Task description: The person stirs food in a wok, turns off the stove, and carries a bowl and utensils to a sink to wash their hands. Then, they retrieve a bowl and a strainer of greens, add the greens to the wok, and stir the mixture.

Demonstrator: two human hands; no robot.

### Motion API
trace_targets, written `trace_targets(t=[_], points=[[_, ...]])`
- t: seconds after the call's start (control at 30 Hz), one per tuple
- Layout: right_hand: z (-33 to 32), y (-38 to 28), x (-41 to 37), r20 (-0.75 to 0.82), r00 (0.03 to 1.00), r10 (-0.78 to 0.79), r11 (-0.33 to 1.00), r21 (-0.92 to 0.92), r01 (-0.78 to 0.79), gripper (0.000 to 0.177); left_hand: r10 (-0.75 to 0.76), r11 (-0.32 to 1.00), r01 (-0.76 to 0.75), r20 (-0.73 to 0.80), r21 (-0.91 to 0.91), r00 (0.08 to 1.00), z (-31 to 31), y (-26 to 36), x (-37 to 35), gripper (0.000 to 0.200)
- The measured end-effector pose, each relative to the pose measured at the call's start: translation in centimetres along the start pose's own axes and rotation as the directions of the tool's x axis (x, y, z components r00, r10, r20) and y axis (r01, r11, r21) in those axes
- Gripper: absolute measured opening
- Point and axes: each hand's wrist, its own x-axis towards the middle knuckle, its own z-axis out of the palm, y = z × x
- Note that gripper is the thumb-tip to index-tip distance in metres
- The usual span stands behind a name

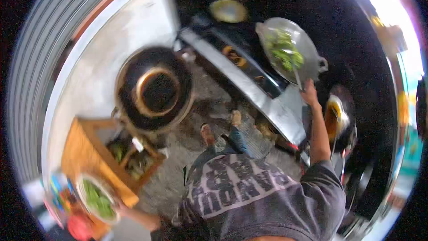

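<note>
My right hand (309, 93) is closed around the handle of a long metal cooking utensil (296, 75), perhaps a spatula. Its working end lies among chopped green vegetables (281, 47) in a grey metal wok (307, 38) on the stove. Low on the left, my left hand (120, 209) grips the rim of a pale round bowl (82, 186). Green leafy vegetables (97, 201) fill this bowl, which is beside a wooden table. Blur hides the exact finger positions of the left hand.
A metal-edged stove counter (249, 91) runs diagonally ahead, with a burner (234, 57) on it. A large blackened pan (129, 69) stands at the left, near a wooden table (84, 152). Another pan (228, 10) sits at the back. A container (333, 116) is at the right.
</note>
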Motion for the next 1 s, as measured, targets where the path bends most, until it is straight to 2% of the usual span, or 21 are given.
trace_targets(t=[0.03,0.1,0.2,0.3,0.37,0.4,0.43,0.47,0.5,0.57,0.6,0.63,0.67,0.7,0.73,0.77,0.8,0.9,0.93,1.0], points=[[1.0,0.6,0.2,-0.065,0.998,0.001,0.993,-0.116,-0.009,0.065,0.0,1.0,0.0,-0.015,0.028,1.0,0.7,-0.6,-0.8,0.067],[0.9,-0.6,-0.1,-0.007,0.994,0.105,0.991,0.08,-0.104,0.059,0.006,0.996,-0.002,-0.046,0.085,0.999,0.5,-1.3,-3.1,0.063],[-3.1,-6.1,-1.5,-0.225,0.967,0.12,0.984,-0.1,-0.146,0.056,0.005,0.979,0.001,-0.028,0.203,1.0,1.5,-1.4,-7.0,0.057],[-6.2,-7.6,0.0,-0.443,0.894,-0.068,0.998,-0.032,0.06,0.057,0.001,0.934,-0.033,0.089,0.355,0.996,5.5,-0.2,-11.5,0.051],[-9.9,-11.0,1.5,-0.429,0.902,-0.046,0.989,0.105,0.101,0.058,-0.009,0.879,-0.092,0.209,0.468,0.978,10.3,0.2,-15.3,0.047],[-11.9,-13.7,1.6,-0.451,0.888,-0.088,0.97,0.164,0.179,0.059,-0.023,0.844,-0.128,0.274,0.521,0.961,12.6,0.6,-17.4,0.045],[-13.8,-16.5,1.8,-0.476,0.87,-0.127,0.94,0.221,0.259,0.06,-0.055,0.796,-0.178,0.362,0.579,0.931,15.7,0.2,-20.0,0.043],[-15.3,-18.9,2.0,-0.476,0.844,-0.246,0.898,0.216,0.384,0.062,-0.085,0.742,-0.244,0.449,0.625,0.89,18.9,-0.3,-22.7,0.041],[-16.8,-21.1,1.9,-0.477,0.801,-0.362,0.837,0.212,0.504,0.063,-0.12,0.679,-0.332,0.545,0.655,0.83,22.5,-1.4,-25.7,0.04],[-19.1,-25.5,1.0,-0.374,0.733,-0.568,0.689,0.269,0.672,0.07,-0.183,0.6,-0.5,0.716,0.624,0.674,29.9,-4.9,-31.5,0.036],[-19.6,-26.7,1.1,-0.31,0.676,-0.669,0.622,0.264,0.737,0.075,-0.022,0.735,-0.537,0.806,0.414,0.591,32.6,-8.0,-34.9,0.031],[-19.5,-27.7,1.3,-0.251,0.599,-0.76,0.54,0.268,0.798,0.079,-0.18,0.857,-0.279,0.76,0.432,0.624,34.6,-10.8,-34.7,0.029],[-19.2,-28.2,1.7,-0.24,0.528,-0.814,0.485,0.218,0.847,0.085,-0.333,0.902,0.003,0.693,0.431,0.639,36.7,-13.7,-34.4,0.03],[-19.2,-28.6,2.2,-0.153,0.534,-0.831,0.494,0.236,0.837,0.091,-0.583,0.8,0.346,0.502,0.49,0.639,40.9,-14.7,-37.4,0.027],[-18.8,-28.5,3.1,-0.152,0.507,-0.848,0.46,0.263,0.848,0.095,-0.622,0.768,0.303,0.544,0.564,0.563,43.0,-17.1,-38.8,0.029],[-18.1,-27.9,4.3,-0.15,0.493,-0.857,0.443,0.276,0.853,0.099,-0.662,0.747,0.34,0.592,0.571,0.46,45.2,-18.8,-41.0,0.031],[-17.8,-27.0,5.7,-0.099,0.505,-0.857,0.47,0.249,0.846,0.113,-0.695,0.718,0.373,0.635,0.588,0.337,47.3,-20.5,-43.5,0.033],[-16.5,-24.3,9.2,0.086,0.69,-0.719,0.691,-0.026,0.723,0.121,-0.686,0.709,0.272,0.726,0.651,0.053,51.4,-24.1,-49.3,0.038],[-15.8,-23.4,10.3,0.098,0.72,-0.687,0.71,-0.118,0.694,0.126,-0.684,0.728,0.184,0.721,0.661,0.114,52.2,-24.1,-51.8,0.028],[-14.2,-21.6,12.5,0.149,0.725,-0.672,0.724,-0.072,0.686,0.125,-0.675,0.737,0.145,0.731,0.66,0.102,53.3,-26.3,-53.9,0.028]])
